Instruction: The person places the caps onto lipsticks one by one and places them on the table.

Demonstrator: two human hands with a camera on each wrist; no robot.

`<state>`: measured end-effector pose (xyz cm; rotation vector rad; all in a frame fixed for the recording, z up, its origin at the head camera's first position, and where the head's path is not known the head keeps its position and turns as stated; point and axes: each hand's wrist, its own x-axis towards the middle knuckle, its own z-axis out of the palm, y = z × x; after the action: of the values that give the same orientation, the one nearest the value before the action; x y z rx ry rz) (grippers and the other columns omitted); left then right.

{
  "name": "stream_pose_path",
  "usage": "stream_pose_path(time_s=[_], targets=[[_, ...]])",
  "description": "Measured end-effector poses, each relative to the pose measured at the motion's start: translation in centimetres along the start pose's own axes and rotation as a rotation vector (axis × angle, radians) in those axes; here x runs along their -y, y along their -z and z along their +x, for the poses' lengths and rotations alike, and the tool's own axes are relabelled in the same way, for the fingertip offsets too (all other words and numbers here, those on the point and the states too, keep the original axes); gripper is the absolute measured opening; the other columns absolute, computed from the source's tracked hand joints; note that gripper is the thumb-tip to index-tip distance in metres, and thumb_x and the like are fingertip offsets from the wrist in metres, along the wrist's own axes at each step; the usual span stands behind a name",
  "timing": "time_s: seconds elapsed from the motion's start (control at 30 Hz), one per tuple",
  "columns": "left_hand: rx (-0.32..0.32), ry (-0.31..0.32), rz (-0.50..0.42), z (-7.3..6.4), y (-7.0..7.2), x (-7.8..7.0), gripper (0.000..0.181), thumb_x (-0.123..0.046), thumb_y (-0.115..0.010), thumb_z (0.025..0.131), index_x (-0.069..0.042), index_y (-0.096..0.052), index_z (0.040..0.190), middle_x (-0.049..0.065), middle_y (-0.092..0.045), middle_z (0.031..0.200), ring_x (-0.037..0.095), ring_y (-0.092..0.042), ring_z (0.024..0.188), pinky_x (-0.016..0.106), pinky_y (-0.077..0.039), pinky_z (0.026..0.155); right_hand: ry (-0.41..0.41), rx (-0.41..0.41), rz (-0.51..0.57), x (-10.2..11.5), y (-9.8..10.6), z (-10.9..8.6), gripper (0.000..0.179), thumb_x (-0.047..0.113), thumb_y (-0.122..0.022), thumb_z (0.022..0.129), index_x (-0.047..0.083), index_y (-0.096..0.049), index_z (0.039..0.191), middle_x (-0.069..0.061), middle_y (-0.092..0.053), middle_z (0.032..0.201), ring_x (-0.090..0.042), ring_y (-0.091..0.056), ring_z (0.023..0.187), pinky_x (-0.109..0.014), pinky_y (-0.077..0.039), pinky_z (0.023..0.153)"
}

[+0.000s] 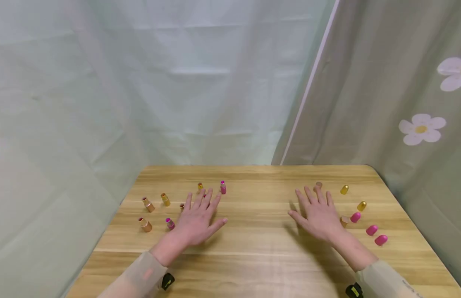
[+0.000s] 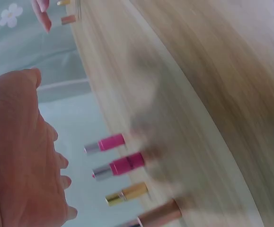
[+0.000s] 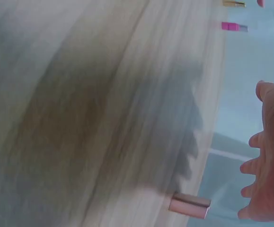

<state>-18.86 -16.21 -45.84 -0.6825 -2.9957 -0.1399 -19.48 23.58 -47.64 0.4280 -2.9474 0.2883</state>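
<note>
My left hand point(image 1: 197, 221) hovers palm down over the table's left half, fingers spread and holding nothing. Around it stand uncapped lipstick tubes: a pink tube point(image 1: 223, 187) past the fingertips, another pink tube point(image 1: 170, 224) beside the wrist, a gold tube point(image 1: 165, 199) and rose-gold tubes point(image 1: 145, 224) farther left. The hand partly hides several; in the left wrist view, a pink tube point(image 2: 128, 164) and a gold tube point(image 2: 127, 193) stand below it. My right hand point(image 1: 319, 217), also spread and holding nothing, hovers near a rose-gold cap point(image 3: 190, 206), bright pink caps point(image 1: 371, 230) and gold caps point(image 1: 344, 189).
The wooden table point(image 1: 260, 256) ends at a pale cloth backdrop point(image 1: 200, 103). A grey curtain point(image 1: 364, 103) with white flowers hangs at the right. Dark wrist straps point(image 1: 168, 281) show at both sleeves.
</note>
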Motion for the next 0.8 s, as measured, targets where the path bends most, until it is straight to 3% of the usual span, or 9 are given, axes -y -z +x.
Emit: stream_pose_path(time_s=[0.27, 0.43, 0.57, 0.8], targets=[[0.047, -0.097, 0.001, 0.2, 0.3, -2.7, 0.084, -0.071, -0.032, 0.101, -0.021, -0.013, 0.166, 0.009, -0.001, 0.170, 0.030, 0.001, 0.156, 0.061, -0.002, 0.122, -0.019, -0.071, 0.028, -2.0, 2.0, 0.9, 0.072, 0.044, -0.066, 0.098, 0.003, -0.043, 0.154, -0.029, -0.044, 0.151, -0.055, -0.027, 0.143, -0.073, -0.018, 0.113], [0.078, -0.166, 0.013, 0.5, 0.1, -4.8, 0.082, -0.070, -0.031, 0.102, -0.022, -0.014, 0.166, 0.010, -0.003, 0.170, 0.031, -0.002, 0.156, 0.062, -0.004, 0.121, -0.078, -0.086, 0.068, -4.3, 2.9, 1.6, 0.061, 0.032, -0.067, 0.099, -0.001, -0.050, 0.147, -0.030, -0.051, 0.144, -0.058, -0.034, 0.136, -0.074, -0.027, 0.107], [0.099, -0.219, 0.010, 0.9, -0.4, -6.6, 0.082, -0.072, -0.024, 0.102, -0.022, -0.014, 0.166, 0.009, -0.004, 0.171, 0.030, -0.003, 0.156, 0.061, -0.004, 0.122, -0.136, -0.067, 0.108, -6.0, 3.2, 2.6, 0.054, 0.027, -0.065, 0.100, -0.002, -0.052, 0.145, -0.029, -0.054, 0.142, -0.056, -0.035, 0.136, -0.073, -0.028, 0.107], [0.096, -0.283, -0.063, 2.0, -2.0, -10.3, 0.080, -0.069, -0.030, 0.103, -0.022, -0.017, 0.166, 0.008, -0.009, 0.171, 0.030, -0.008, 0.156, 0.061, -0.008, 0.121, -0.145, 0.010, 0.150, -7.6, 3.2, 4.3, 0.050, 0.021, -0.065, 0.099, -0.004, -0.055, 0.141, -0.028, -0.056, 0.140, -0.058, -0.034, 0.136, -0.072, -0.026, 0.109]])
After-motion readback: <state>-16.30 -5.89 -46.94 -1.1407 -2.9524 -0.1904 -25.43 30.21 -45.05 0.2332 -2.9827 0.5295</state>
